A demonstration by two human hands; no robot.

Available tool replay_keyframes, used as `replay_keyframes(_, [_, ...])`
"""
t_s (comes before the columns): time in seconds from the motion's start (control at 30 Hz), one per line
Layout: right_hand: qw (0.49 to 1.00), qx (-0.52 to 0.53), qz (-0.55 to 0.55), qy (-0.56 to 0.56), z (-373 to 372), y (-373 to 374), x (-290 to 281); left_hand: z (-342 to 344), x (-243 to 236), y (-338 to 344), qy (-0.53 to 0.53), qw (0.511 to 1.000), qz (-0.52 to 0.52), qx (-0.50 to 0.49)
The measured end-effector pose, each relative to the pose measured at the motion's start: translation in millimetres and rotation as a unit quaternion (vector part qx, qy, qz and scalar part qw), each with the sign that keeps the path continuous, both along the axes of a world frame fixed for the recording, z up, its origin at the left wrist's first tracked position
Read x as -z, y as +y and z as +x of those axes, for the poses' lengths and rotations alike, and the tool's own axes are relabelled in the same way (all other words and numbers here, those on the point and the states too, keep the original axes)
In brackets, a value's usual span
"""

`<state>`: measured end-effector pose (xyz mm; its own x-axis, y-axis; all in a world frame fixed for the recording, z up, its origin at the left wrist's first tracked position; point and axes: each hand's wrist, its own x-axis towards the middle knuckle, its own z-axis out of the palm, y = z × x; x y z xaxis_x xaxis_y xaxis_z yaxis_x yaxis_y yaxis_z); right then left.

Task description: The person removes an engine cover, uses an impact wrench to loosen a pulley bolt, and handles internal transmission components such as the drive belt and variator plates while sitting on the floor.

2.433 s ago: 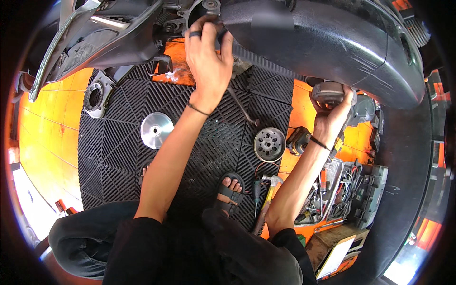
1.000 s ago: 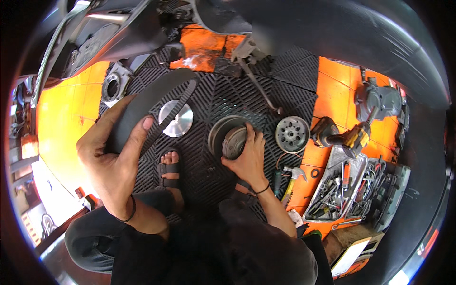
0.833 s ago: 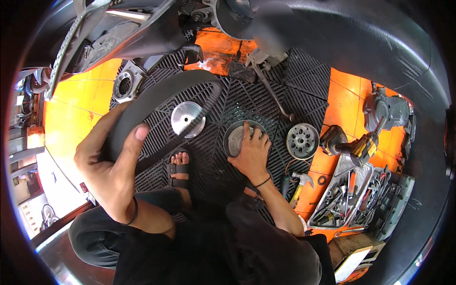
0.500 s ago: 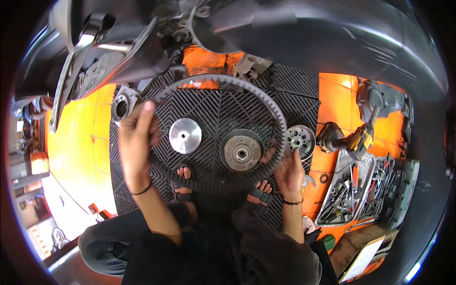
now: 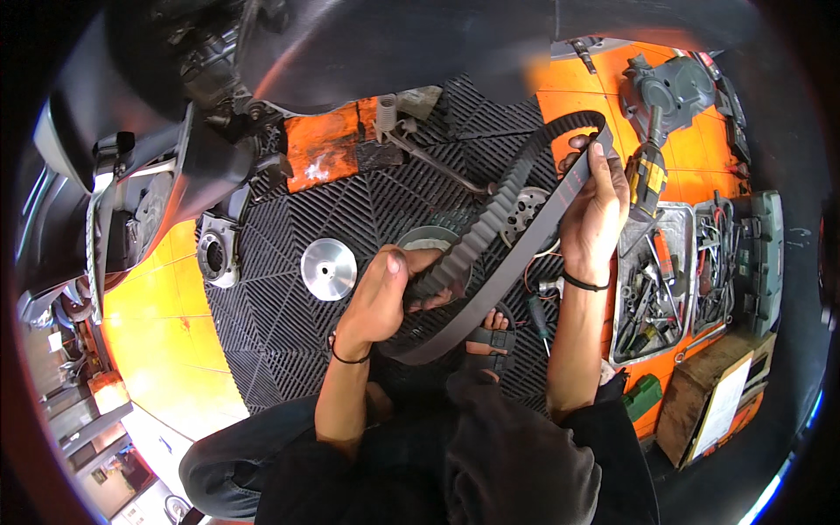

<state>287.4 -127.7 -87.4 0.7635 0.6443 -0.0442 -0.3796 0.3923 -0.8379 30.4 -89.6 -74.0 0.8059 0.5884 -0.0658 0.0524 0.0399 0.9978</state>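
Note:
A black toothed drive belt (image 5: 505, 278) hangs stretched at a slant between my hands, its ribbed inner side and smooth outer back both showing. My left hand (image 5: 378, 293) is closed round its lower left end. At the upper right end my right hand (image 5: 595, 210) grips it, the thumb on the smooth back. Below on the mat, a shiny metal disc with a centre hole (image 5: 339, 278) lies left of my left hand. A round clutch drum (image 5: 426, 234) is mostly hidden behind the belt and left hand. Behind the belt sits a metal plate with holes (image 5: 523, 212), partly covered.
A black ribbed mat (image 5: 271, 324) covers the orange floor. On the right are a yellow-black power tool (image 5: 647, 179), a metal tray of tools (image 5: 614, 350) and a green case (image 5: 763, 262). A screwdriver (image 5: 537, 315) lies near my foot. Dark vehicle panels (image 5: 394, 52) hang ahead.
The belt was a wide open loop facing me; it is now turned and pulled narrow. My left hand moved right and down, my right hand up and right. The view shifted.

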Motion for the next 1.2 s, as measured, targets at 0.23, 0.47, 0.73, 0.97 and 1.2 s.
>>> replay_keyframes(0.23, [0.997, -0.007, -0.031, 0.069, -9, 1, 34, -26, 1, -6, 0.011, 0.988, 0.132, -0.082])
replay_keyframes(0.47, [0.996, -0.006, -0.041, 0.082, -11, 7, 45, -13, -16, 0, -0.04, 0.993, 0.087, -0.073])
replay_keyframes(0.73, [0.995, -0.005, -0.045, 0.088, -10, -1, 33, -8, 31, 2, -0.03, 0.959, 0.216, -0.182])
replay_keyframes(0.97, [0.964, -0.1, 0.041, 0.244, -49, -59, -61, -8, 100, 41, 0.206, 0.91, 0.214, -0.288])
replay_keyframes(1.2, [0.988, -0.077, 0.105, 0.078, -82, -66, -61, 9, 110, 35, 0.209, 0.949, 0.008, -0.235])
